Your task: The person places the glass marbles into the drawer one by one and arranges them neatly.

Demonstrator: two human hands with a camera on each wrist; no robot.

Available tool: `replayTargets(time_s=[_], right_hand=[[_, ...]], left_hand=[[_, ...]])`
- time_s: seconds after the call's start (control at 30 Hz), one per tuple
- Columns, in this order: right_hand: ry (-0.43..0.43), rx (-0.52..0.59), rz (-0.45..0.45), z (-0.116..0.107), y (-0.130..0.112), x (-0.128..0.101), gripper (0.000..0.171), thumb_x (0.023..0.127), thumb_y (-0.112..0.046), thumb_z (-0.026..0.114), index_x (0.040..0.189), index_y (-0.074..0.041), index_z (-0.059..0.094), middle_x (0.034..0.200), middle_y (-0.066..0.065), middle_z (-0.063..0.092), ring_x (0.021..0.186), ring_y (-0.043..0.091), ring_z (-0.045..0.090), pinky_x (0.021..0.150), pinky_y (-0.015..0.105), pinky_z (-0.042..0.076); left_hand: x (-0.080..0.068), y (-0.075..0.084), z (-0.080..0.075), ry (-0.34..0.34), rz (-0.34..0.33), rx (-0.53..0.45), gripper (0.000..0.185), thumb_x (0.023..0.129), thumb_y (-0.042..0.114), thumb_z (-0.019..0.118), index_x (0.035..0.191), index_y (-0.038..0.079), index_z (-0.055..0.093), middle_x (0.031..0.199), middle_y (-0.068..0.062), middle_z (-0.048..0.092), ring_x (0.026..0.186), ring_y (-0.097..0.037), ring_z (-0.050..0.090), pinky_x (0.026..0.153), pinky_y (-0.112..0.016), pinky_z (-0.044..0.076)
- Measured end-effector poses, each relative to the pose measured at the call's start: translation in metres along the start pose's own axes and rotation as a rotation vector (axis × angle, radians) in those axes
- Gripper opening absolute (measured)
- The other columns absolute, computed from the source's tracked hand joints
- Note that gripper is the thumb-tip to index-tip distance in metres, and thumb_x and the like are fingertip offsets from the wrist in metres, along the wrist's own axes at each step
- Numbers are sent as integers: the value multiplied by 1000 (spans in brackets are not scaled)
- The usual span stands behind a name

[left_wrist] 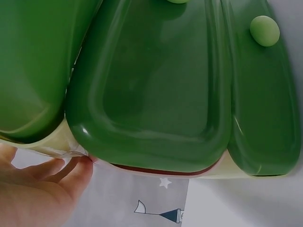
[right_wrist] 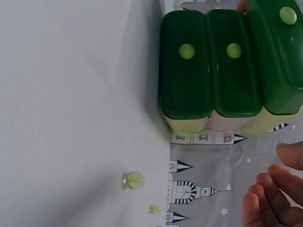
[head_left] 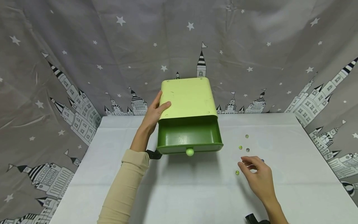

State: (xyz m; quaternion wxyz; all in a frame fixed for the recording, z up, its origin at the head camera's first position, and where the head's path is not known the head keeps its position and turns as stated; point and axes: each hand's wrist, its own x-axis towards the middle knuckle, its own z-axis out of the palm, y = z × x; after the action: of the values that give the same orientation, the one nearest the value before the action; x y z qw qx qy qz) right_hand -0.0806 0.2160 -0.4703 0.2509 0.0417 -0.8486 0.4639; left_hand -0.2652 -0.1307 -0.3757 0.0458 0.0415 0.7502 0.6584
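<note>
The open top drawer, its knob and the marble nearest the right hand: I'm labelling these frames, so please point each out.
open top drawer [head_left: 190,135]: head view, bare inner floor.
knob [head_left: 190,151]: head view, middle of the pale green ball.
marble [head_left: 237,172]: head view, centre of the glass ball by the right hand's [head_left: 258,175] thumb.

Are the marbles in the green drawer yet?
Not yet. The top drawer is pulled open and looks bare inside. The left hand steadies the cabinet. The right hand hovers over marbles scattered on the table, holding none visibly.
</note>
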Motion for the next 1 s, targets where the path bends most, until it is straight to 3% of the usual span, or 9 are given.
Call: replayTargets(time_s=[0.07,0.3,0.6,1.0], right_hand=[[-2,-3,-2,0,2,-1,18,77,11,77,92,4,73,85,7,68,76,1,57,68,13,47],[-14,-31,-8,-1,11,-5,17,77,9,80,91,4,74,77,-1,63,71,3,58,66,11,46],[-53,-98,58,-4,27,-11,16,78,6,79,93,6,73,78,3,66,70,5,58,65,9,45],[-110,-171,108,-1,38,-14,15,78,4,80,93,2,75,75,-1,64,67,6,56,61,10,42]], left_hand=[[-1,0,0,3,4,2,79,97,42,63,159,36,14,163,-3,15,147,-15,15,115,-37,23],[-17,26,5,-7,-25,-24,79,99,29,61,161,24,12,163,-8,16,147,-18,17,114,-35,26],[-17,26,6,-5,-19,-22,78,100,28,60,161,24,12,163,-9,17,147,-19,19,114,-36,27],[-17,27,6,-4,-25,3,78,100,30,59,161,23,11,163,-9,16,148,-20,16,115,-37,24]])
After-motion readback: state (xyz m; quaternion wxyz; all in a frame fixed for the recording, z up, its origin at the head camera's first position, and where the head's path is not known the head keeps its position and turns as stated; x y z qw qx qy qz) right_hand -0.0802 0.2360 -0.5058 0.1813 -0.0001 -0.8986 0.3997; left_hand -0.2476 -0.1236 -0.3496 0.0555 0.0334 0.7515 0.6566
